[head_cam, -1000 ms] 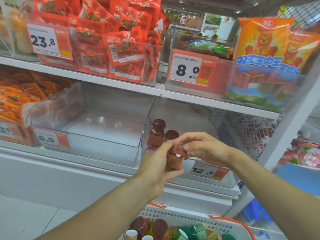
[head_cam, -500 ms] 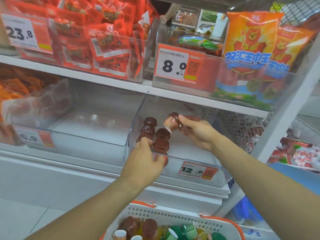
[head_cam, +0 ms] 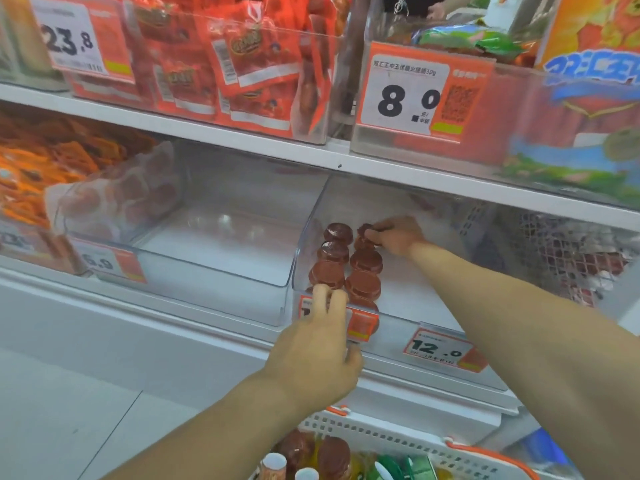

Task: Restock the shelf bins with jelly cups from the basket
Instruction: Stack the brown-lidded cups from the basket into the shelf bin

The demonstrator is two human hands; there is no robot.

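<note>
— From the head camera, where are the jelly cups [head_cam: 363, 284]?
— In two rows along the left wall of the clear bin [head_cam: 408, 299] on the lower shelf. More sit in the white basket [head_cam: 408, 448] below the bin.
— The right hand [head_cam: 394, 235]?
— Deep in the bin, fingertips pinching the rearmost cup [head_cam: 363, 233] of the right row.
— And the left hand [head_cam: 318, 355]?
— At the bin's front edge, fingers curled over it beside the nearest cups; what it grips, I cannot tell.

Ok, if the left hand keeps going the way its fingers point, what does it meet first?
Most likely the nearest brown jelly cup in the left row: the left hand has its fingers hooked over the clear bin's front wall, pointing into the bin. Depth is hard to judge.
</note>
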